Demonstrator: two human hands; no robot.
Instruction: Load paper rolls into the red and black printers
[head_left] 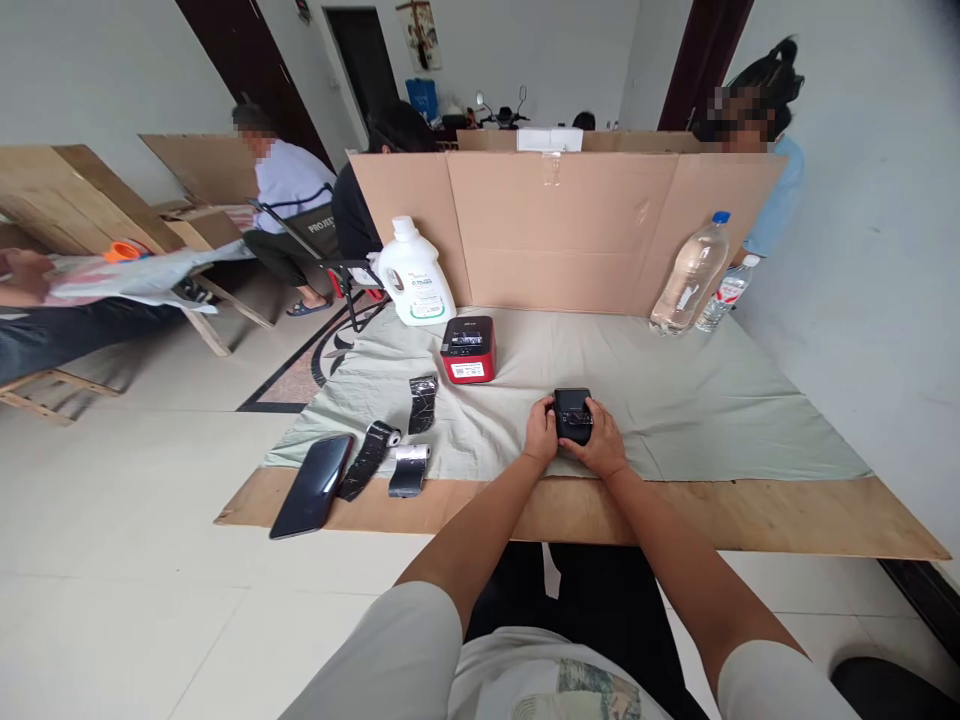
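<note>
Clasping a black device (pixel 574 418) between the left hand (pixel 540 430) and the right hand (pixel 602 442)

From the head view, the device sits near the front edge of a pale green cloth (pixel 697 420) spread over a wooden board (pixel 720 515). Both hands are closed around its sides, one on each; whether its underside touches the cloth cannot be told. Its casing looks hard and stiff, probably light enough for one hand, though two steady it better. The dark surface may be smooth and a little slippery, and the top looks the part most easily scratched, so the side walls seem the safest place to hold. Farther back and to the left stands a red-and-black box (pixel 469 350). Dark strips (pixel 422 404) lie left of the hands, with a dark tablet-like slab (pixel 311 487) beyond them, overhanging the board's front edge.
</note>
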